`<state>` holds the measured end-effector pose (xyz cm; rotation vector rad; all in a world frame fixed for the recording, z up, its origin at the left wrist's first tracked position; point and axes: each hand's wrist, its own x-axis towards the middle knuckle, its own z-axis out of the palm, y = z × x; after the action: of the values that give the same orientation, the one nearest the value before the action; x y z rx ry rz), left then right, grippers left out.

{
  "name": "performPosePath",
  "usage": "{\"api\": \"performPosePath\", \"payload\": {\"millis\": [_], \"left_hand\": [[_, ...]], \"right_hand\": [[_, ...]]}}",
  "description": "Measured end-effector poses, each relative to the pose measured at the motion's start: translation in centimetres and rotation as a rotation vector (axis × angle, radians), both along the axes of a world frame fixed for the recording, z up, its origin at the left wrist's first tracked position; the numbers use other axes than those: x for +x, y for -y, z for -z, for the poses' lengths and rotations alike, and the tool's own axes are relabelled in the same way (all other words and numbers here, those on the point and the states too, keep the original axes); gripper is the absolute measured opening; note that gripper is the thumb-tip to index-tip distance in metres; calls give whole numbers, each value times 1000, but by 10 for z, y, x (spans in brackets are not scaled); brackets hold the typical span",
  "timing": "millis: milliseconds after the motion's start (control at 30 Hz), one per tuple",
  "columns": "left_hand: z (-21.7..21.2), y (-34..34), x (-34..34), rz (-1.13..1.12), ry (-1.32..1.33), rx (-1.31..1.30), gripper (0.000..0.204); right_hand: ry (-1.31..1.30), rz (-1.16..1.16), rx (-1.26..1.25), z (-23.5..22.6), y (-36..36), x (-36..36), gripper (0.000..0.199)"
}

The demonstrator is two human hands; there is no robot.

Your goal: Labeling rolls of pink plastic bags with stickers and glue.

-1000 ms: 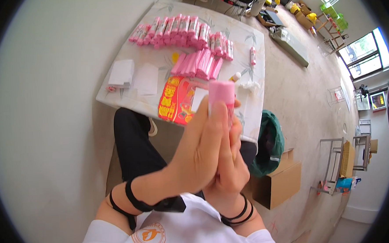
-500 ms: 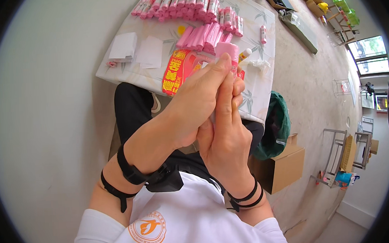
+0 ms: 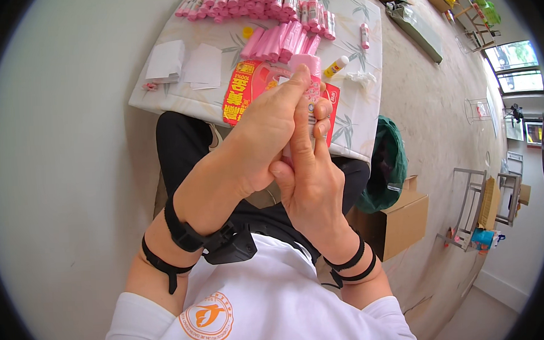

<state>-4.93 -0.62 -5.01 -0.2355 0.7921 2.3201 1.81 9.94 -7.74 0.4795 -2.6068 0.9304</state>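
Both hands, left hand [image 3: 270, 133] and right hand [image 3: 309, 180], have dropped nearer the chest, grip still pinching the pink tube [image 3: 307, 76].

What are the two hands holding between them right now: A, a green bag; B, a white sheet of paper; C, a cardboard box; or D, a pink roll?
D: the left hand and right hand are pressed together around a pink roll whose top sticks out above the fingers, while the white paper sheets lie untouched on the table.
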Motion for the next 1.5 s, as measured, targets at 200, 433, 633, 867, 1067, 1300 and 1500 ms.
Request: {"api": "performPosePath", "payload": {"millis": [200,433,633,867,1067,1300,1500], "left_hand": [[-1,2,2,-5,29,-52,40],[45,7,-1,38,111,-6,42],[64,13,9,-50,-43,-4,51],[30,3,26,-78,-10,-70,52],[26,11,31,-21,-159,-128,60],[12,24,41,116,-674,-427,62],[7,16,54,4,-488,-464,49]], "right_hand": [[76,-13,13,7,0,6,59],[288,-41,81,23,1,11,64],[192,151,-312,27,-10,47,78],[887,20,-1221,13,-13,19,42],[822,34,-1186,2,3,25,29],[895,-164,-1358,3,0,44,27],[776,30,-1491,2,17,50,48]]}}
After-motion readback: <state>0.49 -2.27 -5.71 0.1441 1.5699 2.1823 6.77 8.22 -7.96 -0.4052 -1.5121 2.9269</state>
